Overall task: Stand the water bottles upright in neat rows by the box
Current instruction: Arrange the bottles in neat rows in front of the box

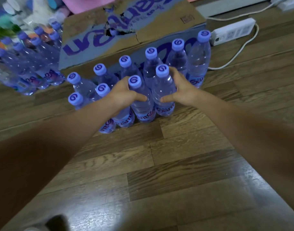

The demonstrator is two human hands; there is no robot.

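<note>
On the wooden floor (184, 164), two rows of purple-capped water bottles (109, 90) stand upright against the near side of a cardboard box (96, 30). The left hand (124, 94) and right hand (181, 90) each grasp a front-row bottle below the shoulder. Full, they look heavy, smooth, slightly squashy; mid-body grips seem steadiest.

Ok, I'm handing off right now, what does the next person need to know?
Left hand grips a front-row bottle; right hand grips the next bottle to its right. Both stand on the floor.
Done: a back row of six against the box, front row at four.
Left: let go, then extend the front row rightward. More bottles stand left of the box.
</note>
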